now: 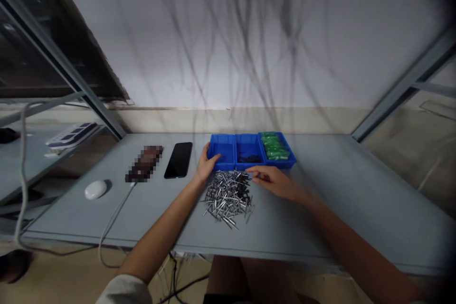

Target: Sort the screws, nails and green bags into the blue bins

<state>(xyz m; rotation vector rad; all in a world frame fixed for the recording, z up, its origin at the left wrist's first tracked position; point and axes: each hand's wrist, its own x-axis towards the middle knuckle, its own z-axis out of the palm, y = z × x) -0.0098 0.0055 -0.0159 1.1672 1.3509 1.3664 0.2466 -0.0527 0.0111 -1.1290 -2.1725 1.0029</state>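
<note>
My left hand (206, 164) is closed on the left wall of a blue plastic bin (223, 166), its thumb over the rim. This bin is the leftmost of three joined in a row. Dark small pieces lie in the middle bin (248, 166), and the right bin (290, 161) holds green plastic packets (274, 146). In front of the bins is a heap of thin silver metal pins (228, 194), rivet-like in shape. At the heap's upper right edge is my right hand (270, 180), index finger stretched out and the others loosely bent, with nothing visible between them.
A black phone (178, 160) lies on the grey table (320, 232) left of the bins. Beyond it are a blurred-out object (144, 164) with a white cable (116, 218) and a white rounded mouse (95, 190). A wall (228, 57) stands behind; metal posts flank the table.
</note>
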